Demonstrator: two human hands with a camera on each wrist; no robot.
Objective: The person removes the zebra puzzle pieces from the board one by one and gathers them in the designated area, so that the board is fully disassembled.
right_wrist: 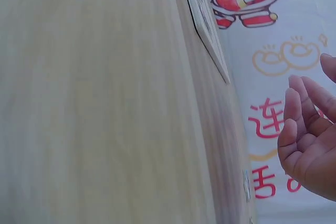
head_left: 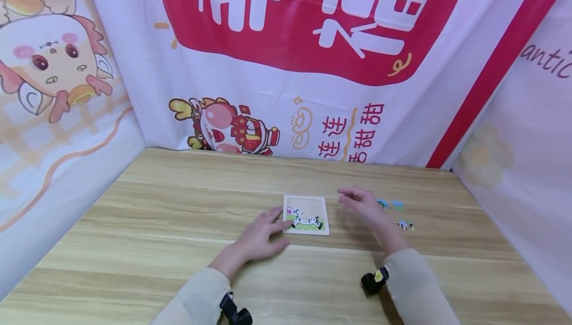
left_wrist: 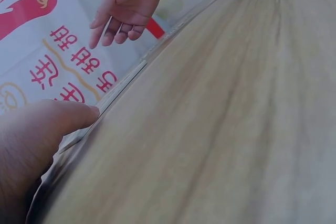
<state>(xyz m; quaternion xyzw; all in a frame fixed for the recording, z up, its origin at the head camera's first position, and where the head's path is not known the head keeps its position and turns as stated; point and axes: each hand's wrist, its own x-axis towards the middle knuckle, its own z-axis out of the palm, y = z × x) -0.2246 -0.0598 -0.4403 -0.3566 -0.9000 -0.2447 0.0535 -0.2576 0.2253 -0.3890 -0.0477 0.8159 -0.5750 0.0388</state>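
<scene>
A square wooden puzzle board (head_left: 306, 197) with a pale frame lies flat on the table, its lower part filled with a zebra picture (head_left: 307, 223) on green. My left hand (head_left: 261, 235) rests at the board's left edge with fingers spread, one fingertip over the zebra picture. In the left wrist view its thumb (left_wrist: 79, 116) lies along the near side of the board. My right hand (head_left: 364, 207) hovers right of the board, fingers loosely bent. Its palm side shows in the left wrist view, and nothing is visible between the fingers (left_wrist: 122, 36).
Right of my right hand lie several loose puzzle pieces: a blue one (head_left: 382, 203), a blue-green one (head_left: 397, 205) and a black-and-white striped one (head_left: 404, 225). A printed cloth (head_left: 286, 82) hangs behind the wooden table (head_left: 187, 191), with more cloth at both sides.
</scene>
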